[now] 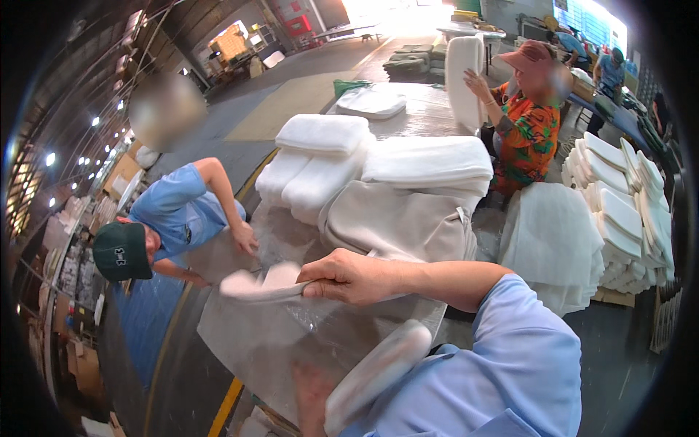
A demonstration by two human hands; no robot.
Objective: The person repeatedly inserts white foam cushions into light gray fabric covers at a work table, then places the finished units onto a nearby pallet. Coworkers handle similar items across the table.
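Note:
My right hand (351, 277) reaches across the table to the left, closed with thumb and fingers on the edge of a pale, pinkish-white fabric piece (269, 285). That piece is partly smeared by motion, and its far end folds up. Low in the picture, my left hand (312, 382) is blurred, and its fingers cannot be made out. Beside it a thick white padded piece (382, 371) leans at a slant against my body. Just beyond my right forearm lies a stack of beige-grey fabric covers (400, 218).
White wadding pads (320, 135) are piled on the plastic-covered table (429, 109). A co-worker in a green cap (120, 251) bends at the left edge; another, in a patterned shirt (528, 153), holds a white pad upright. More pads (611, 197) and white sheets (550, 233) stand right.

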